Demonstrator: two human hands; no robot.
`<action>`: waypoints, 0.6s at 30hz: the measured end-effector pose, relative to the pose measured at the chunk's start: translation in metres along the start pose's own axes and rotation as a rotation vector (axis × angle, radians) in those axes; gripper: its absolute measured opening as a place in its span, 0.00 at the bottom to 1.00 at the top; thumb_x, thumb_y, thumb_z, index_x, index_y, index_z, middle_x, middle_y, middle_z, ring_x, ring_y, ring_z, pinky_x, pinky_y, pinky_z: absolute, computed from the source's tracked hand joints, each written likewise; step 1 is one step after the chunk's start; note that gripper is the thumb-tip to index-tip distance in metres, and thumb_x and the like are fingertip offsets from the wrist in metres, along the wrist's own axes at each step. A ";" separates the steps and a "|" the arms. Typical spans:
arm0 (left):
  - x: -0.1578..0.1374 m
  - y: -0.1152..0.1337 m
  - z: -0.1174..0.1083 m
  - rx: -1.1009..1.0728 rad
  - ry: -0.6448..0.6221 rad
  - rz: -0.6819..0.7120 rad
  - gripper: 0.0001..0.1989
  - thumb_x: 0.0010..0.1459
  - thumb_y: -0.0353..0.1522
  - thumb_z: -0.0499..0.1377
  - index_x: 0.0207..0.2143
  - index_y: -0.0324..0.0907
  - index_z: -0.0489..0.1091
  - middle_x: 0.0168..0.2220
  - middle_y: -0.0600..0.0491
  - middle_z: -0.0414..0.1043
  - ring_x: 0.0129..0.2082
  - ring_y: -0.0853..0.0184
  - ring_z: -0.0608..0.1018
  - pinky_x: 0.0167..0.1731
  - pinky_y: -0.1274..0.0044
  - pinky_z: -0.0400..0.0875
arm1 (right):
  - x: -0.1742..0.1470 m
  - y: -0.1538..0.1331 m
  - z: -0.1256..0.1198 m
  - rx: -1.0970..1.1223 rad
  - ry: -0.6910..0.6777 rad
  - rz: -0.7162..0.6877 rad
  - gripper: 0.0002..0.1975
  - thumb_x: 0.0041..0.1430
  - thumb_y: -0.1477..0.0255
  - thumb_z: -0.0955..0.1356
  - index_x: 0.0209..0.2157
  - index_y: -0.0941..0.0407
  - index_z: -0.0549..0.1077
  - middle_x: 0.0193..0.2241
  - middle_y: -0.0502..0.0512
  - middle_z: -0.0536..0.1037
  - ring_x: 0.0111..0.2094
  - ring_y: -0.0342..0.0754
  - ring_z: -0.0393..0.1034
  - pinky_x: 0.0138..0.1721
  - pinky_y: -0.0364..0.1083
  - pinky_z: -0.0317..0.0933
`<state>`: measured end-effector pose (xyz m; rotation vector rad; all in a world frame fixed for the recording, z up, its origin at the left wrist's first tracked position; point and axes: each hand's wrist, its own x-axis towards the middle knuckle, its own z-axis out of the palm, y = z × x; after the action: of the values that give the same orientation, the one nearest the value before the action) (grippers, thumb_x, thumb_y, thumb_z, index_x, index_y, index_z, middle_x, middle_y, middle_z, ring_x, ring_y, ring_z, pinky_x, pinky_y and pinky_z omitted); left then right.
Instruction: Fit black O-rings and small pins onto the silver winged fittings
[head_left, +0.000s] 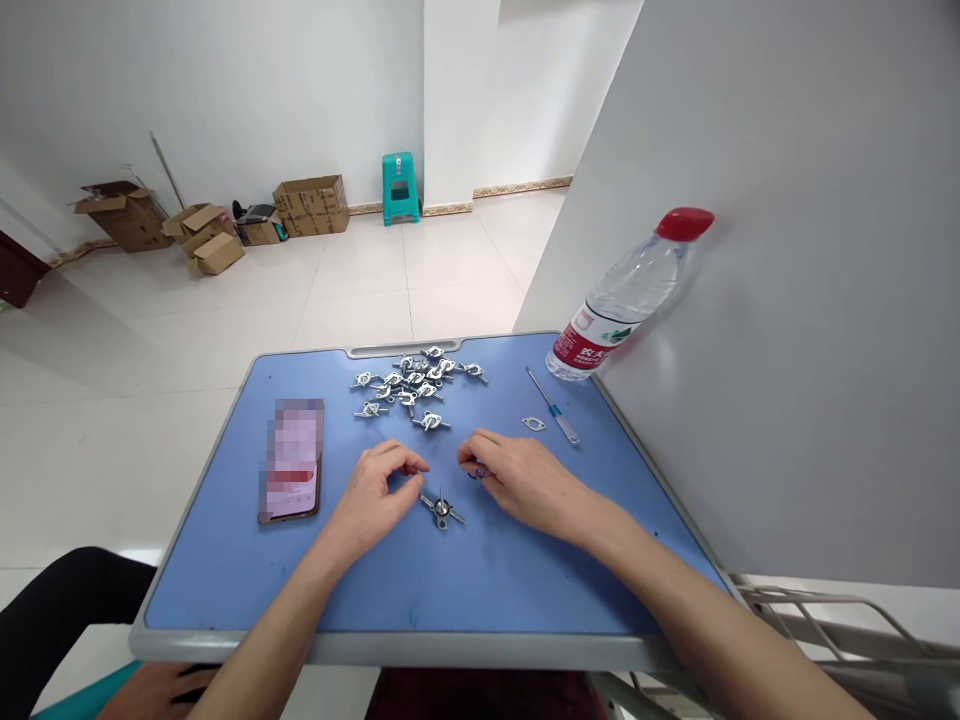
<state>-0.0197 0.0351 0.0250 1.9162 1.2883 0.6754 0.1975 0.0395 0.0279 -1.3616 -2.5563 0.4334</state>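
Metal fitting [442, 508] lies on the blue table [517, 590] between the hands; whether the left hand [381, 490], thumb and fingertips parted, touches it is unclear. The right hand [519, 474] pinches a small part [481, 473], mostly hidden behind fingers, its shape unreadable.

around the middle of the table [487, 590]: phone [294, 462] at nine o'clock, clustered parts [416, 379] at twelve, screwdriver [555, 411] at two.
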 end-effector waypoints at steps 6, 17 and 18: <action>0.004 -0.005 0.003 0.058 0.050 -0.010 0.07 0.55 0.27 0.54 0.32 0.43 0.72 0.33 0.54 0.71 0.36 0.65 0.73 0.40 0.73 0.66 | 0.002 0.011 -0.005 -0.136 -0.069 0.180 0.10 0.57 0.84 0.61 0.36 0.58 0.69 0.35 0.52 0.75 0.26 0.43 0.65 0.25 0.43 0.44; 0.007 -0.006 0.003 0.116 0.029 -0.014 0.07 0.56 0.29 0.54 0.31 0.44 0.72 0.33 0.54 0.71 0.36 0.64 0.73 0.42 0.70 0.64 | 0.004 0.009 -0.008 -0.146 -0.143 0.138 0.12 0.58 0.85 0.61 0.39 0.57 0.70 0.38 0.54 0.76 0.29 0.44 0.68 0.26 0.44 0.45; 0.007 -0.007 0.004 0.122 0.028 -0.018 0.07 0.56 0.29 0.54 0.31 0.44 0.72 0.33 0.55 0.71 0.36 0.64 0.73 0.42 0.70 0.64 | 0.004 0.009 -0.008 -0.149 -0.150 0.134 0.12 0.59 0.85 0.61 0.39 0.57 0.70 0.38 0.54 0.76 0.29 0.44 0.68 0.26 0.44 0.45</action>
<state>-0.0180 0.0424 0.0178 1.9962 1.3910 0.6294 0.2050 0.0488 0.0327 -1.6170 -2.6735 0.3879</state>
